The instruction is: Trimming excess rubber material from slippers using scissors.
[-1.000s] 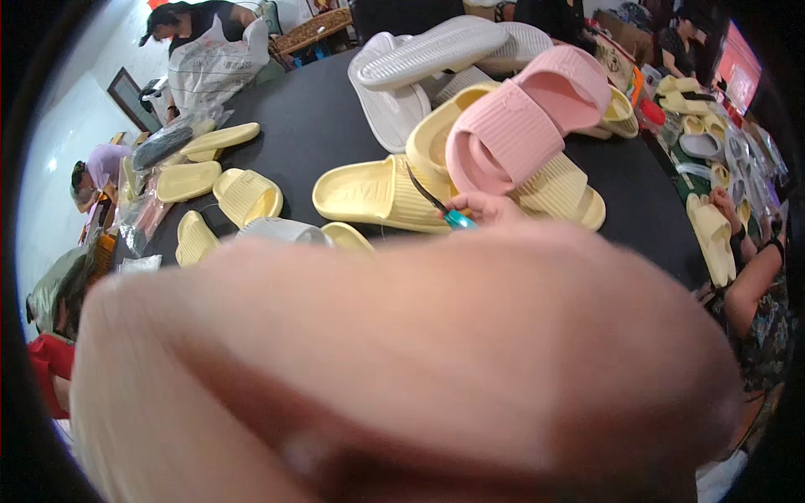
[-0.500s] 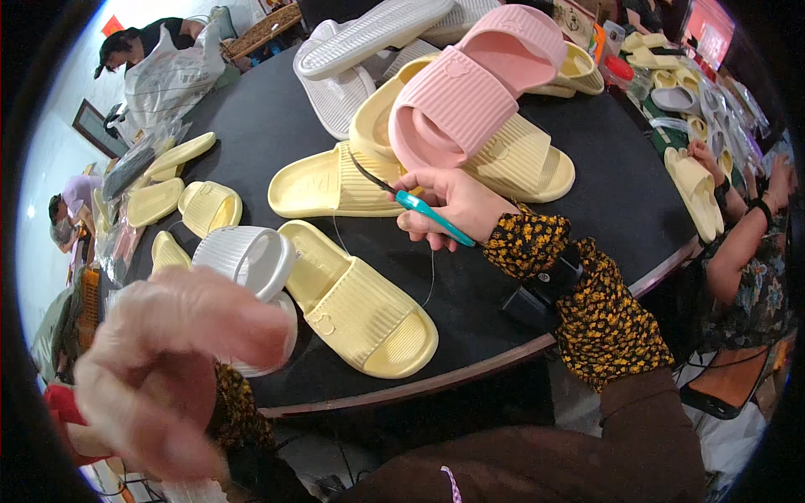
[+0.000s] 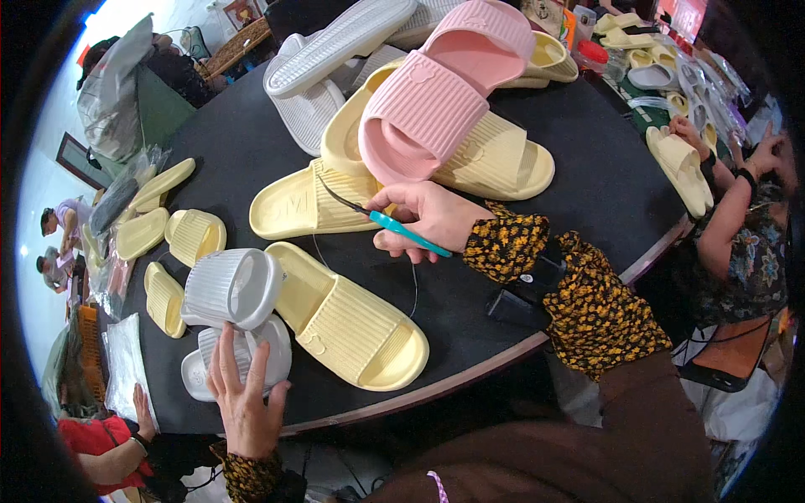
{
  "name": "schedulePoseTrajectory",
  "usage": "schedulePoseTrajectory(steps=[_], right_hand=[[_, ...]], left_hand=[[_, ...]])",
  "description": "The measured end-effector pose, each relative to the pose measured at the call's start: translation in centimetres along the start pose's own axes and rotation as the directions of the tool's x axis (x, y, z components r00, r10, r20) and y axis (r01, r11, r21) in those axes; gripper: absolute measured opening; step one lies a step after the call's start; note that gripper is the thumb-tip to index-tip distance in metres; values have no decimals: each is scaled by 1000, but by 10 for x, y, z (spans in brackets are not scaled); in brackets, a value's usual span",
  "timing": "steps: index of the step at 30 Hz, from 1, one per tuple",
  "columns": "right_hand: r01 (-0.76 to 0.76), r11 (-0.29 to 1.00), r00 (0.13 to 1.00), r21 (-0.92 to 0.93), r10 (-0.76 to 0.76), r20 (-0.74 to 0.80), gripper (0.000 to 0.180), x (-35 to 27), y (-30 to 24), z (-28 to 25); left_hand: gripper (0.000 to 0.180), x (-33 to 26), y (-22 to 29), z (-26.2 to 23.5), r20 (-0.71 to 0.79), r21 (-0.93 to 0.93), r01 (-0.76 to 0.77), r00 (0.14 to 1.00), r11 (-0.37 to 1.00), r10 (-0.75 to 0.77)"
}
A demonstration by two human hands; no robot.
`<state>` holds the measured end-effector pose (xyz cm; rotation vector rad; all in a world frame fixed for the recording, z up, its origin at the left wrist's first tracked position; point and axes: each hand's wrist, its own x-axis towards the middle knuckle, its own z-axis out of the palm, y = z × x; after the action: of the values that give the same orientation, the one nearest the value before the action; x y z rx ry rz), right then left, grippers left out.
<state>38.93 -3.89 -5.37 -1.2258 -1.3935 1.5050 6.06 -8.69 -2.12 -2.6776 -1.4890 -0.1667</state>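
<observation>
My right hand (image 3: 434, 216) is closed around a teal-handled tool (image 3: 408, 233) with a thin, dark, curved blade. The blade points up and left over a yellow slide sandal (image 3: 283, 205). My left hand (image 3: 245, 394) has its fingers spread, fingertips over a small grey slide (image 3: 201, 375); whether they touch it I cannot tell. Another grey slide (image 3: 220, 289) rests against that one. Beside them lies a large yellow slide (image 3: 359, 327), toe toward the table's near edge. A thin dark thread (image 3: 414, 289) runs near it.
Pink slides (image 3: 426, 109) are stacked on yellow ones beyond my right hand, with large grey slides (image 3: 344, 50) behind. Small yellow slides (image 3: 197, 235) and plastic bags line the left. Other people's arms (image 3: 728, 251) reach in at right, and another person's hand (image 3: 144, 411) at lower left.
My left hand has dropped from close to the camera down to the grey slides, its fingers now spread. My right hand still grips the tool. The view has shifted slightly.
</observation>
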Motion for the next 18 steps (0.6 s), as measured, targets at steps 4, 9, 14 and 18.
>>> schedulePoseTrajectory(steps=[4, 9, 14, 18], right_hand=[[-2, 1000, 1000, -13, 2, -2, 50, 0, -1, 0], [-4, 1000, 1000, 1, 4, -13, 50, -2, -2, -4], [33, 999, 999, 15, -32, -20, 50, 2, 2, 1], [36, 999, 999, 15, -35, -33, 51, 0, 2, -2]], left_hand=[[66, 12, -15, 3, 9, 68, -22, 1000, 997, 21], [59, 45, -52, 18, -104, 179, -64, 991, 982, 84], [62, 73, -85, 18, -226, 247, -26, 970, 969, 84], [66, 94, -104, 23, -240, 246, -19, 968, 969, 79]])
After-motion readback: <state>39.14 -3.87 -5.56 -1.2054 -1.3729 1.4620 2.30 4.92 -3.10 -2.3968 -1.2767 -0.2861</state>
